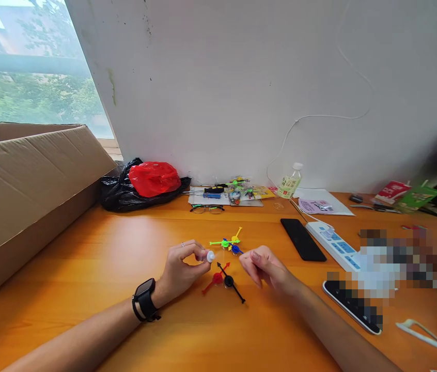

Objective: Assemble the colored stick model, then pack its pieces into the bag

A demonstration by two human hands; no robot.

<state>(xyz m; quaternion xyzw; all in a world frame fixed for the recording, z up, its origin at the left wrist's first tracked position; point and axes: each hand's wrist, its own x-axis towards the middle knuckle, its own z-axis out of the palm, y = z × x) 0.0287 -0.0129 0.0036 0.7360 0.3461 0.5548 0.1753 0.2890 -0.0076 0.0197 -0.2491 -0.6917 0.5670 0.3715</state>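
My left hand (185, 266), with a ring on it and a black watch at the wrist, pinches a small white plastic piece (211, 256) with a rounded end. My right hand (263, 267) is closed a little to the right, its fingers curled; what it holds, if anything, is hidden. On the table between and below the hands lie a red plastic arrow (217, 278) and a black plastic arrow (229, 281), crossing near their tips. Just beyond them rest a green arrow (224, 243), a yellow arrow (236, 239) and a blue arrow (235, 249), close together.
A cardboard box (36, 170) stands left, beside black and red plastic bags (154, 178). Glasses (206, 208), a screwdriver (212, 195) and a bottle (289, 182) are at the back. Right are a black phone (302, 239), a power strip (334, 244) and another phone (350, 306).
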